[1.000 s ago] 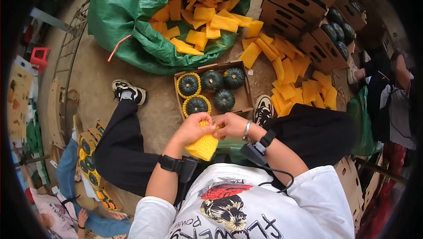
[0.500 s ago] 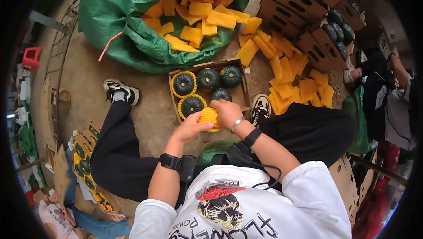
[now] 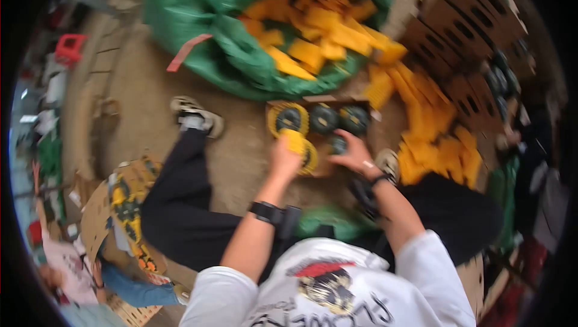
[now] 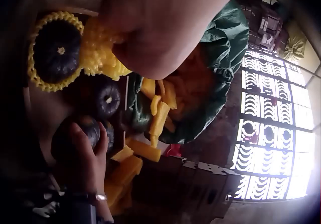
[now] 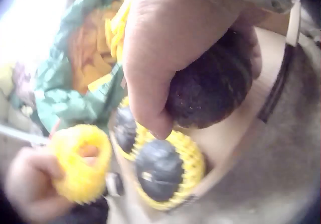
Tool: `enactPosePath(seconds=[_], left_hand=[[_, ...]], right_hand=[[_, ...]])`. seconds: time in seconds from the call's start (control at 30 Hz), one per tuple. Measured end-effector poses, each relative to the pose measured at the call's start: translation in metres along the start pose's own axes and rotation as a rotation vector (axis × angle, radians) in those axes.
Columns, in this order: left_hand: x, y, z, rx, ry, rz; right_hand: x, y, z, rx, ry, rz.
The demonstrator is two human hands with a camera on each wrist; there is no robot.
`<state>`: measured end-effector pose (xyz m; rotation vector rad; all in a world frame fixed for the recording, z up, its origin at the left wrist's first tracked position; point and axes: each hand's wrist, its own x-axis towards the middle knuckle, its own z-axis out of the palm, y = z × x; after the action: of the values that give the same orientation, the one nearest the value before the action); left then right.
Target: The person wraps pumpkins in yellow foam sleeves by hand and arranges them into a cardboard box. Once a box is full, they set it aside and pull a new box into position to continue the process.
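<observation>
My left hand [image 3: 284, 159] holds a yellow foam net sleeve [image 5: 83, 163] over the left side of a cardboard box [image 3: 325, 99]. The sleeve's round opening shows in the right wrist view. My right hand [image 3: 357, 155] grips a small dark green pumpkin [image 5: 213, 86] at the box's near right, thumb and fingers on either side of it. Two pumpkins in yellow foam nets, one of them this netted pumpkin [image 5: 159, 169], sit along the box's left side. Two bare pumpkins, including this bare pumpkin [image 3: 324, 119], stand in the far row.
Beyond the box, a large green sack [image 3: 198, 32] is full of yellow foam nets. More loose nets [image 3: 421, 116] lie on the floor at right. Stacked cartons [image 3: 469, 44] stand at the far right. A carton of netted pumpkins [image 3: 127, 203] lies at left, near another person.
Both hands were together on the foam net in front of the box. They have separated: the right hand has gone to a pumpkin in the box, while the left has moved forward with the net.
</observation>
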<state>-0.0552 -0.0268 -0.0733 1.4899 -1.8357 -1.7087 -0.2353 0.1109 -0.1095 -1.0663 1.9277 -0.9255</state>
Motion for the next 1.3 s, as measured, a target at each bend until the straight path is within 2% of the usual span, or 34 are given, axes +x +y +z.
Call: enactPosePath(seconds=[0.03,0.07,0.1,0.13,0.2,0.23,0.27,0.3,0.33,0.37,0.4,0.43,0.47,0.5,0.53,0.6,0.67,0.7,0.73,0.77,0.8,0.83,0.9,0.93,0.97,1.0,1.07,1.1,1.13,1.17,1.2,1.23,1.27,1.3], left_hand=[[0.002,-0.003,0.007,-0.215,-0.064,-0.114],[-0.004,-0.004,0.017,-0.141,-0.158,-0.051],[-0.028,0.031,0.016,-0.422,-0.374,-0.074],[-0.042,0.045,0.022,-0.565,-0.623,-0.060],[-0.062,0.052,0.025,-0.680,-0.590,0.007],[-0.072,0.054,0.035,-0.422,-0.343,0.196],[-0.077,0.054,0.038,-0.534,-0.403,0.106],[-0.083,0.059,0.036,-0.610,-0.455,0.096],[-0.092,0.065,0.032,-0.690,-0.508,0.080],[-0.098,0.070,0.024,-0.846,-0.636,0.032],[-0.103,0.080,0.015,-0.995,-0.763,-0.018],[-0.106,0.085,0.013,-1.071,-0.866,-0.021],[-0.109,0.085,0.011,-1.067,-0.865,-0.013],[-0.110,0.085,0.011,-1.105,-0.862,-0.035],[-0.115,0.086,0.014,-1.152,-0.861,-0.065],[-0.108,0.082,0.001,-1.167,-0.946,-0.077],[-0.101,0.081,-0.002,-0.979,-0.748,0.027],[-0.094,0.077,0.001,-0.883,-0.605,0.056],[-0.095,0.078,0.006,-0.736,-0.410,0.178],[-0.092,0.076,0.005,-0.568,-0.348,0.278],[-0.089,0.065,0.012,-0.572,-0.252,0.288],[-0.089,0.065,0.010,-0.635,-0.281,0.211],[-0.085,0.062,-0.003,-0.728,-0.473,0.047],[-0.081,0.059,-0.004,-0.763,-0.578,-0.047],[-0.083,0.054,0.000,-0.768,-0.584,-0.173],[-0.081,0.049,0.004,-0.766,-0.595,-0.182],[-0.074,0.041,0.011,-0.314,-0.515,-0.102],[-0.076,0.047,0.007,0.411,-0.297,0.182],[-0.078,0.049,0.011,0.552,-0.215,0.373],[-0.081,0.052,0.020,0.595,-0.338,0.466],[-0.082,0.056,0.029,0.635,-0.458,0.561],[-0.073,0.051,0.038,0.628,-0.433,0.515],[-0.057,0.045,0.042,0.514,-0.497,0.456],[-0.040,0.033,0.054,0.442,-0.472,0.342]], right_hand=[[-0.007,-0.038,-0.018,-0.042,0.065,0.050],[-0.009,-0.058,-0.029,0.055,0.011,0.133],[-0.018,-0.067,-0.024,-0.145,0.210,-0.004],[-0.026,-0.085,-0.022,-0.125,0.244,-0.117],[-0.050,-0.125,-0.026,-0.335,0.409,-0.147],[-0.060,-0.116,-0.026,-0.187,0.442,-0.115],[-0.063,-0.103,-0.030,-0.046,0.469,-0.073],[-0.066,-0.088,-0.033,-0.051,0.481,-0.081],[-0.068,-0.074,-0.037,0.255,0.464,0.061],[-0.072,-0.063,-0.041,0.558,0.434,0.203],[-0.078,-0.068,-0.039,0.553,0.435,0.199],[-0.082,-0.081,-0.031,1.052,0.194,0.308],[-0.084,-0.091,-0.023,1.535,-0.087,0.408],[-0.077,-0.089,-0.012,1.531,-0.093,0.400],[-0.067,-0.087,0.002,1.102,-0.015,0.042],[-0.074,-0.081,-0.004,0.900,-0.028,-0.047],[-0.061,-0.074,-0.019,0.220,0.366,-0.029],[-0.066,-0.096,-0.026,0.115,0.513,-0.010],[-0.068,-0.102,-0.022,0.092,0.594,-0.044],[-0.067,-0.100,-0.017,0.314,0.565,0.046],[-0.065,-0.083,-0.010,0.565,0.508,0.025],[-0.066,-0.090,-0.009,0.784,0.460,0.053],[-0.076,-0.110,-0.027,1.076,0.151,0.257],[-0.074,-0.103,-0.022,1.328,0.051,0.147],[-0.076,-0.100,-0.018,1.508,-0.058,0.238],[-0.079,-0.097,-0.014,1.691,-0.164,0.325],[-0.074,-0.074,-0.004,1.667,-0.164,0.363],[-0.070,-0.061,-0.002,1.640,-0.196,0.383],[-0.064,-0.048,0.002,1.611,-0.231,0.409],[-0.055,-0.033,0.013,1.614,-0.204,0.422],[-0.050,-0.029,0.015,1.654,-0.276,0.435],[-0.045,-0.021,0.016,1.467,-0.110,0.450],[-0.038,-0.011,0.016,1.273,0.044,0.460],[-0.025,0.031,0.018,0.822,0.225,0.457]])
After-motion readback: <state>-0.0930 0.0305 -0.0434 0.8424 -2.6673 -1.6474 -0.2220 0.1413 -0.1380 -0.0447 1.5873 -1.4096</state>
